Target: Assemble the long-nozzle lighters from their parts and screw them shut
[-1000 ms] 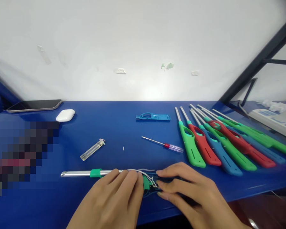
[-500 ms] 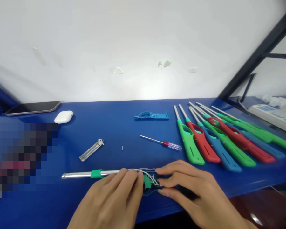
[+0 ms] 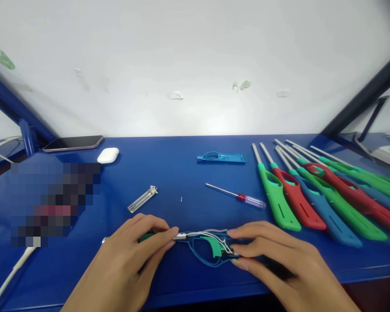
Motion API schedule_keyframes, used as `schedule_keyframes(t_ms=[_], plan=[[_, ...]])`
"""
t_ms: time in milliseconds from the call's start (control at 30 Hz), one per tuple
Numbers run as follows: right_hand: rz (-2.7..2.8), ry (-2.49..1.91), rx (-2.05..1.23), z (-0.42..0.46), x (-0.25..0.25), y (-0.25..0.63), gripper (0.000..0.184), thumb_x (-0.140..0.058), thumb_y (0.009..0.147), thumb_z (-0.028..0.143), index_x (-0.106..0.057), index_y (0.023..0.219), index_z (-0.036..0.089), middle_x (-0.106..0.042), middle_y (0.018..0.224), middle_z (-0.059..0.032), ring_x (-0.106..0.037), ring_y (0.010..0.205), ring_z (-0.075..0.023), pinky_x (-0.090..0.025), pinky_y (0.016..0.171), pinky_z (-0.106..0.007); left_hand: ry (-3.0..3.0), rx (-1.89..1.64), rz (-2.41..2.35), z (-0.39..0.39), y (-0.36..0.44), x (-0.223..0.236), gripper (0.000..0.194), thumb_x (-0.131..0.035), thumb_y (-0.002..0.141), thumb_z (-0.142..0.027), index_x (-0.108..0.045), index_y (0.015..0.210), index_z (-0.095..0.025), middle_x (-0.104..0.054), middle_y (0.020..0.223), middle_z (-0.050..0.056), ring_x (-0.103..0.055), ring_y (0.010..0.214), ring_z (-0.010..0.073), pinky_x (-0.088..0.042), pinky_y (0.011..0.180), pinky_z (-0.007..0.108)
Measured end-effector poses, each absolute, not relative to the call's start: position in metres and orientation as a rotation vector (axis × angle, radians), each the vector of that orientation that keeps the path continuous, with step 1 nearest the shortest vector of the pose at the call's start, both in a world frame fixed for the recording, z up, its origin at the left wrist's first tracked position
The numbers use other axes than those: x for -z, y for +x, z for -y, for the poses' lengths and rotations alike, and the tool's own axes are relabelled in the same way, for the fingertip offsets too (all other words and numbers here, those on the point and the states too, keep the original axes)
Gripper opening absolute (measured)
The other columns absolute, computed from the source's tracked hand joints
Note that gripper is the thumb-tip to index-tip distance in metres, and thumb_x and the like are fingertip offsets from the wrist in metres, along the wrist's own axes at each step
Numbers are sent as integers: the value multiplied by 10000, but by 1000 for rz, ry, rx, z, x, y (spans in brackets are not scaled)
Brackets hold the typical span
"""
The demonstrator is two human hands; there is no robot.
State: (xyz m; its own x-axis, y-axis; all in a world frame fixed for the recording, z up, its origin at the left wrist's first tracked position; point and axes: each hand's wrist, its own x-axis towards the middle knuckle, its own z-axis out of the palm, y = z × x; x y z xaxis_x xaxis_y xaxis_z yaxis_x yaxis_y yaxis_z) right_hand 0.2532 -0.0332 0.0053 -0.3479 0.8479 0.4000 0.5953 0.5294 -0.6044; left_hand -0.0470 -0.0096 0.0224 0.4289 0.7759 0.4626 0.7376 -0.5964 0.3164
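An opened long-nose lighter lies on the blue table near its front edge, showing a blue half-shell, a green trigger and thin white wires. My left hand is closed on its metal tube and green collar, fingers pinched at the tube's right end. My right hand covers and grips the handle end of the shell. Beyond them lie a small screw, a red-handled screwdriver, a clear fuel cartridge and the other blue half-shell.
Several assembled lighters in green, red and blue lie in a row at the right. A phone and a white earbud case sit at the back left. A white cable runs off the front left.
My left hand slid left along the tube, uncovering the green trigger and wires. The camera view shifted, so everything sits further right in the picture.
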Motion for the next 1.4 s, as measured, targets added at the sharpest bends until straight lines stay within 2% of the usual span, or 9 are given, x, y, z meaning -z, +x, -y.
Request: schedule_keyframes(t_ms=[267,467,600,800,1067,1233,1400], plan=[[2073,-1150,-480,32,-4,254,77,-781,989,273,-772,1043,328,-809,1184,30,-801,1058,-161,-641,964,-198,2519,-907,-1359,8,-40,-25,355,-466,1111,-254,-761,917,-298,-723,964,-28,-729,789,115,-586,652,209],[2078,-1165,-468,33,-6,253,39,-771,994,291,-789,1023,311,-818,1175,10,-813,1034,-181,-660,932,-216,2541,-855,-1305,11,-44,-21,290,-492,1099,-193,-758,1121,-305,-710,1082,8,-724,935,145,-619,801,241],[2075,-1164,-467,33,-6,254,38,-768,997,302,-793,1026,307,-818,1178,9,-815,1029,-182,-661,934,-218,2548,-837,-1320,11,-46,-20,316,-482,1094,-184,-746,1210,-314,-708,1123,10,-731,961,142,-622,795,223],[2084,-1158,-476,32,-4,254,76,-777,993,269,-775,1047,322,-806,1188,29,-801,1057,-159,-641,965,-196,2580,-896,-1305,10,-44,-23,329,-481,1082,-151,-771,1069,-306,-711,1034,-5,-731,865,126,-619,740,219],[2073,-1141,-489,33,-6,252,141,-782,990,252,-757,1090,347,-797,1190,49,-794,1051,-136,-626,965,-165,2680,-854,-1268,10,-46,-25,359,-452,1062,-82,-757,1096,-268,-705,1029,16,-719,882,135,-619,732,223],[2079,-1161,-468,34,-6,254,66,-775,994,272,-772,1042,317,-804,1184,21,-802,1044,-160,-643,946,-188,2736,-782,-1297,9,-50,-19,435,-441,994,-21,-724,1205,-276,-707,1102,32,-720,928,168,-617,715,251],[2082,-1184,-482,32,-7,252,69,-775,997,311,-768,1057,344,-804,1191,55,-799,1058,-139,-624,974,-172,2756,-753,-1309,8,-54,-12,545,-418,929,39,-695,1266,-287,-707,1136,30,-711,953,185,-625,797,306]])
